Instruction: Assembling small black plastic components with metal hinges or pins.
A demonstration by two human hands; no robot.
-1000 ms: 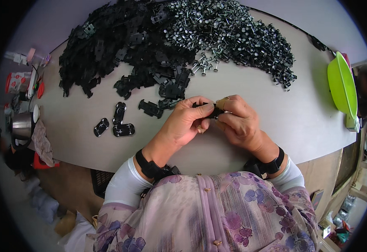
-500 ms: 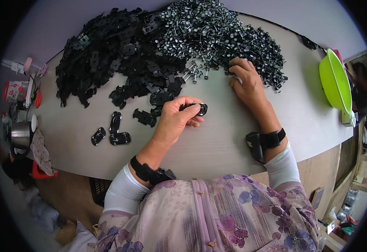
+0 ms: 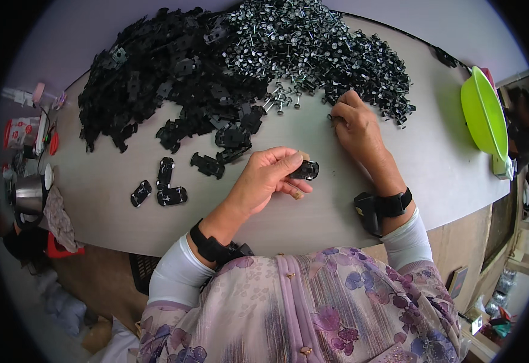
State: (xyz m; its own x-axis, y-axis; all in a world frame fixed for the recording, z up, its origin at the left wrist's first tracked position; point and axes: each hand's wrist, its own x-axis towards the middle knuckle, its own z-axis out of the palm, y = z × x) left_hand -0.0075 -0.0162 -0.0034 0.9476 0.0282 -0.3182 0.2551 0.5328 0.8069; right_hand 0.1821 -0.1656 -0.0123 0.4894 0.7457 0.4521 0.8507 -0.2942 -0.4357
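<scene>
Gripping a small black plastic piece (image 3: 305, 170) between thumb and fingertips, the left hand (image 3: 268, 178) hovered over the grey table (image 3: 313, 212). Farther out, the right hand (image 3: 356, 124) pinched at loose metal pins (image 3: 331, 48) along the heap's near edge; whether it held one could not be told. Three assembled black pieces (image 3: 161, 187) lay leftward, before the black parts pile (image 3: 167, 78). A green bowl (image 3: 485, 112) sat at the right rim.

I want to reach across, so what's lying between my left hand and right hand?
Only bare table shows between left hand and right hand in the head view.
</scene>
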